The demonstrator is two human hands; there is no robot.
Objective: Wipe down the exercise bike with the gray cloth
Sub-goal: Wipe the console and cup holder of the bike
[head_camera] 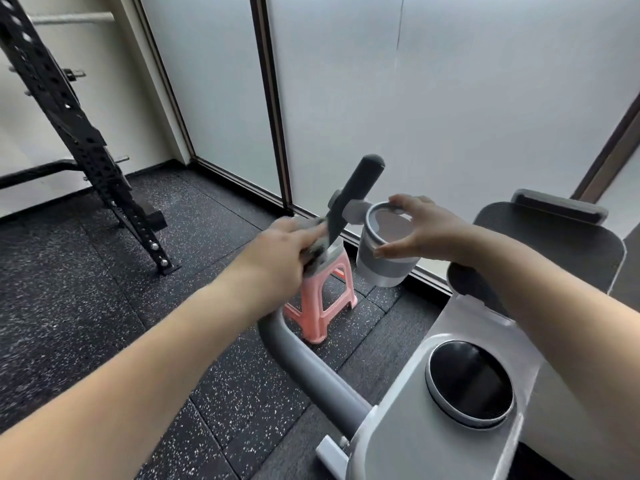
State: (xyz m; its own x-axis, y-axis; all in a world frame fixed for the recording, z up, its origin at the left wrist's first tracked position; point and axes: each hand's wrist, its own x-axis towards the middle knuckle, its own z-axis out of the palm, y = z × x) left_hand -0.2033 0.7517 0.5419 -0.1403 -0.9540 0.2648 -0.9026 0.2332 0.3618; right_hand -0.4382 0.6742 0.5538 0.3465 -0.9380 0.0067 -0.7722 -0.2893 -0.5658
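While the left hand closes its fingers around a bunched gray cloth and presses it against the lower end of the dark foam handlebar grip, the right hand spreads thumb and fingers wide over the rim of the gray cup holder just beside it. The exercise bike's white body, with its round black dial, sits lower right. A pink plastic stool stands on the speckled rubber floor beyond the gray frame tube.
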